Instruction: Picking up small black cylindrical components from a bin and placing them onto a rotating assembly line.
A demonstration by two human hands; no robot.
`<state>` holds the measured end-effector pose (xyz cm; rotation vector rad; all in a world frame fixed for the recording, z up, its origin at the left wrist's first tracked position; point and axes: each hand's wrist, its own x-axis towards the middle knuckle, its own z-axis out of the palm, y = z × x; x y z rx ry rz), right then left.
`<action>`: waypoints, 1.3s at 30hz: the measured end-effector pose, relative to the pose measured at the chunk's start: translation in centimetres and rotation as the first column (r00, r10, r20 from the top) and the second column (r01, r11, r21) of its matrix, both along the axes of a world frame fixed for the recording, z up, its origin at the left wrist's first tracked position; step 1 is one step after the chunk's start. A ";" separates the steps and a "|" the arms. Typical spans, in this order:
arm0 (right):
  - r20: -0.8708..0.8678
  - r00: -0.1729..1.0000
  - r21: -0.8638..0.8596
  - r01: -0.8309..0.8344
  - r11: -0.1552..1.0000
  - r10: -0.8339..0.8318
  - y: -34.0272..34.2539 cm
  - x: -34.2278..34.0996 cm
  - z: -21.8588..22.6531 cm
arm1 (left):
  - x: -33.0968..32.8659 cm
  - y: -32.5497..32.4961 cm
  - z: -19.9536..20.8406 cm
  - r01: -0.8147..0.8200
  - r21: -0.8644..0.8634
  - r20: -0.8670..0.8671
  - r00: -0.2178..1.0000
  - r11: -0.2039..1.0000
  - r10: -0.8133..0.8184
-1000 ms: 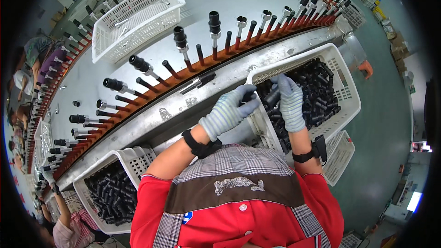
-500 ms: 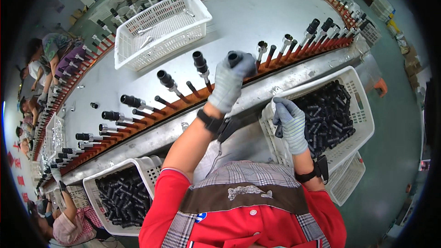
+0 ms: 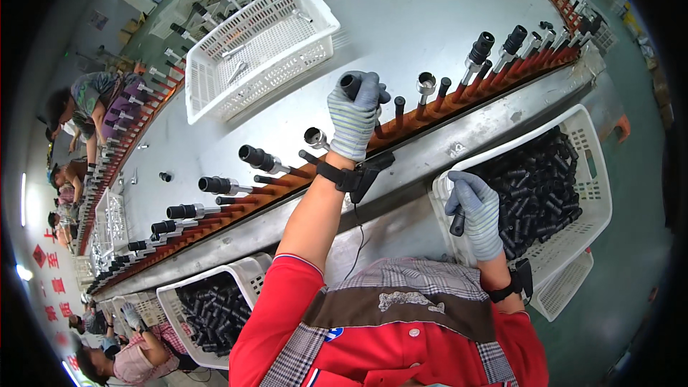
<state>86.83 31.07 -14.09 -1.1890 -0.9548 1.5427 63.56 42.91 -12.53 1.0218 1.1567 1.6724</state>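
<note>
My left hand (image 3: 355, 111), in a striped grey glove, is closed around a black tubular sleeve (image 3: 350, 84) above the row of upright rods. What lies under its fingers is hidden. Just left of it, a silver cup (image 3: 314, 136) stands with its open top bare; another bare silver cup (image 3: 426, 84) is to the right. My right hand (image 3: 477, 213), gloved alike, grips a small black sleeve (image 3: 457, 226) whose end pokes out below the fingers. This hand is over the near-left edge of a white crate (image 3: 598, 204) heaped with black sleeves (image 3: 534, 193).
Rods with silver cups and black sleeves (image 3: 215, 185) line the brown track (image 3: 287, 180) around the metal table (image 3: 416, 14). On the table stands a white basket (image 3: 261, 64) with a few silver parts. Another crate of black sleeves (image 3: 211, 312) sits lower left. People (image 3: 129, 358) work along the left side.
The view has shifted slightly. A bare silver cup now shows left of my left hand, and the sleeve-topped cups stand farther left of it. Both hands stay closed.
</note>
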 end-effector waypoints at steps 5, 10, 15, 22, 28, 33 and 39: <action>0.183 0.970 0.025 -0.168 0.986 0.160 2.8 -3.3 4.1 | -2.3 -2.2 -1.1 -0.185 0.082 -0.075 0.979 0.979 0.191; 0.592 0.805 0.763 -0.546 0.346 -0.035 9.9 -14.9 8.1 | -6.2 -4.1 -3.5 -0.184 0.165 -0.190 0.958 0.969 0.214; 0.871 0.466 0.491 -0.835 0.249 -0.154 8.3 -23.0 7.5 | -11.2 -7.2 -3.9 -0.268 0.177 -0.601 0.733 0.947 0.320; 0.728 0.622 0.682 -0.700 0.211 -0.287 1.7 -28.3 6.4 | -17.2 -11.9 -6.1 -0.288 0.285 -0.639 0.654 0.914 0.406; 0.371 0.838 0.454 -0.540 0.709 0.400 -1.7 -27.6 7.3 | -18.8 -16.6 -4.1 -0.325 0.234 -0.139 0.922 0.916 0.362; -0.510 0.806 -0.069 -0.387 0.920 0.300 -2.7 -17.8 3.5 | -12.1 -23.7 -0.2 -0.480 0.540 -0.677 0.240 0.691 0.696; -0.453 0.879 -0.514 -0.394 0.762 0.148 -6.1 -14.4 -0.8 | -3.0 -26.1 -0.9 0.211 0.429 -0.776 0.584 0.878 0.239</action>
